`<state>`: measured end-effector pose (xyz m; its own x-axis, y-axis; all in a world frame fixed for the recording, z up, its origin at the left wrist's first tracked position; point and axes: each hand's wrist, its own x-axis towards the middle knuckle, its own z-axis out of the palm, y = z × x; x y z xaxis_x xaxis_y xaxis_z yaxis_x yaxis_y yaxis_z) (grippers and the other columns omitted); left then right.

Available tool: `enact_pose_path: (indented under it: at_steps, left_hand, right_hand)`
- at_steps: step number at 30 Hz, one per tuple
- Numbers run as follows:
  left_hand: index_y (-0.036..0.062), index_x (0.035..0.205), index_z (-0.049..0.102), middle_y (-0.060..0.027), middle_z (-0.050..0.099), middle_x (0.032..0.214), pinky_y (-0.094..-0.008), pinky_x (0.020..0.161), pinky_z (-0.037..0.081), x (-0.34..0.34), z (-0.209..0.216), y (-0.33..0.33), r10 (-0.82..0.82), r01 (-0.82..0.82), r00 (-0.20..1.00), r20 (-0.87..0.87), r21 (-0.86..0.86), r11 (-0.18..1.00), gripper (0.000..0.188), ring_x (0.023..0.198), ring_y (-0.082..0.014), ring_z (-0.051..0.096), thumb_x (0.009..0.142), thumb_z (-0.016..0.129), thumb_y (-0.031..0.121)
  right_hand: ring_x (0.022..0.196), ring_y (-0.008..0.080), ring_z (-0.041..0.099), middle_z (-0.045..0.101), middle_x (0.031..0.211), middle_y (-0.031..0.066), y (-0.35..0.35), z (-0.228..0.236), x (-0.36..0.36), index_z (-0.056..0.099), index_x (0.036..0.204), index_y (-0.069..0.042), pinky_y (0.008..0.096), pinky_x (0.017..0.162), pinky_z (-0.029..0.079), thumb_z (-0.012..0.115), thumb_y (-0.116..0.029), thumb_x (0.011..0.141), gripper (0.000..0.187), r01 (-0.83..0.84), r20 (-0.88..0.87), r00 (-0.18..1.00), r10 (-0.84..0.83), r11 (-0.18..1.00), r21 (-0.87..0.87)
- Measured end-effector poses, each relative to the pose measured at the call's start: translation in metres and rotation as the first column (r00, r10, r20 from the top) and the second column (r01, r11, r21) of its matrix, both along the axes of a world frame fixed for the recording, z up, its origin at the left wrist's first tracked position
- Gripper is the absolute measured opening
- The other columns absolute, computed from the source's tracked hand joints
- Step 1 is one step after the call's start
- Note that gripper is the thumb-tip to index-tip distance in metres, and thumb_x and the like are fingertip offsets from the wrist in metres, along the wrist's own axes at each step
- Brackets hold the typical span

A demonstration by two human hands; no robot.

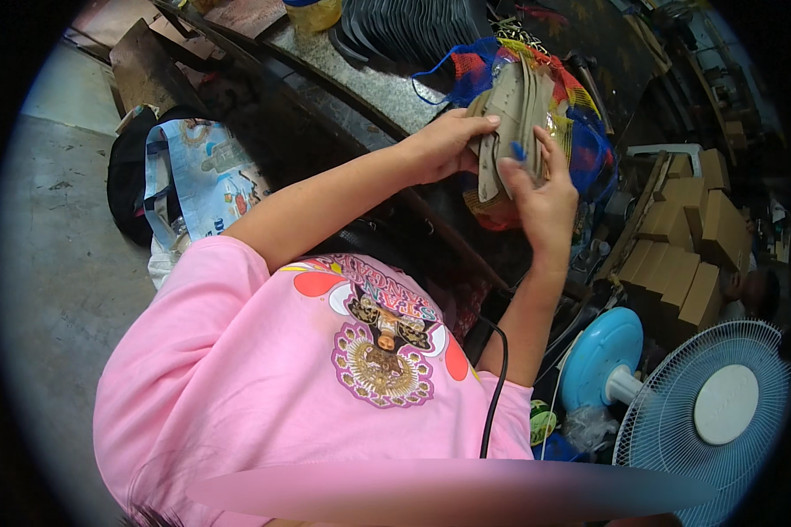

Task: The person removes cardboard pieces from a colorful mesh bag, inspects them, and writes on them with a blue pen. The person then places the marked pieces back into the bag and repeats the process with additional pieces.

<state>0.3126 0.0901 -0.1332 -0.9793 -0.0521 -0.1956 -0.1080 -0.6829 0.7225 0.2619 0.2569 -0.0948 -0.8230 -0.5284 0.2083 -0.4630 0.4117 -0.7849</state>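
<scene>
My left hand [455, 143] grips the left side of a stack of flat grey-beige pieces [511, 110], its thumb lying over the edge. On the stack's right side my right hand [547, 195] holds too, with fingers bent around it and the thumb in front. The pieces look like cut leather or sheet material with small holes along their edges. A small blue spot [518, 151] shows near my right thumb, too blurred to name. Right behind and beneath the stack lies a mesh bag [589, 132] of blue, red and yellow netting.
Dark curved flat pieces [413, 31] stand in a row on the bench, beside a yellow tub [313, 14]. A light blue printed bag [206, 171] sits at left. Stacked cardboard boxes [677, 255] and a standing fan [721, 404] are at right. A black cable [503, 369] hangs near my right arm.
</scene>
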Motion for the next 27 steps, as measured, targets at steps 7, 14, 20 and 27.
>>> enact_pose_path:
  at_steps: [7, 14, 20, 27]
  left_hand:
    - [0.0004, 0.132, 0.048, -0.0115, 0.062, 0.121, -0.042, 0.09, 0.056, -0.001, -0.003, -0.005, 0.022, -0.022, 1.0, -0.003, -0.072, 0.997, 0.04, 0.108, -0.0223, 0.065, 0.097, 0.056, 0.02]
    - [-0.001, 0.127, 0.051, -0.0107, 0.065, 0.113, -0.0409, 0.086, 0.058, -0.001, 0.005, -0.036, 0.085, -0.087, 0.996, -0.019, -0.152, 0.985, 0.036, 0.099, -0.0217, 0.068, 0.096, 0.056, 0.017]
    - [-0.0011, 0.131, 0.049, -0.0115, 0.064, 0.118, -0.0414, 0.092, 0.055, -0.005, -0.005, -0.056, 0.03, -0.029, 0.999, 0.025, -0.038, 0.999, 0.038, 0.103, -0.0224, 0.067, 0.098, 0.055, 0.016]
    - [-0.0015, 0.134, 0.047, -0.0132, 0.061, 0.125, -0.0425, 0.102, 0.049, -0.008, -0.006, -0.06, -0.123, 0.123, 0.992, -0.011, -0.011, 0.992, 0.045, 0.112, -0.0236, 0.063, 0.093, 0.061, 0.012]
  right_hand:
    - [0.098, 0.012, 0.061, 0.066, 0.11, 0.0099, 0.063, 0.0, -0.037, 0.054, 0.13, 0.003, 0.0274, 0.088, 0.049, 0.051, -0.006, 0.095, 0.036, 0.277, 0.16, 0.955, -0.249, 0.942, -0.189]
    - [0.084, 0.0147, 0.068, 0.067, 0.109, 0.0113, 0.064, -0.024, -0.039, 0.053, 0.13, 0.005, 0.0247, 0.061, 0.056, 0.053, -0.008, 0.093, 0.04, 0.415, 0.508, 0.855, -0.103, 0.724, -0.552]
    - [0.079, 0.0093, 0.063, 0.067, 0.096, 0.0048, 0.052, -0.047, -0.047, 0.055, 0.132, 0.003, 0.022, 0.066, 0.052, 0.058, -0.01, 0.095, 0.039, 0.329, 0.352, 0.918, -0.181, 0.845, -0.422]
    - [0.078, 0.0051, 0.057, 0.062, 0.089, 0.0012, 0.067, -0.04, -0.04, 0.057, 0.128, 0.006, 0.0213, 0.073, 0.048, 0.067, -0.004, 0.09, 0.041, 0.27, 0.22, 0.947, -0.232, 0.949, -0.163]
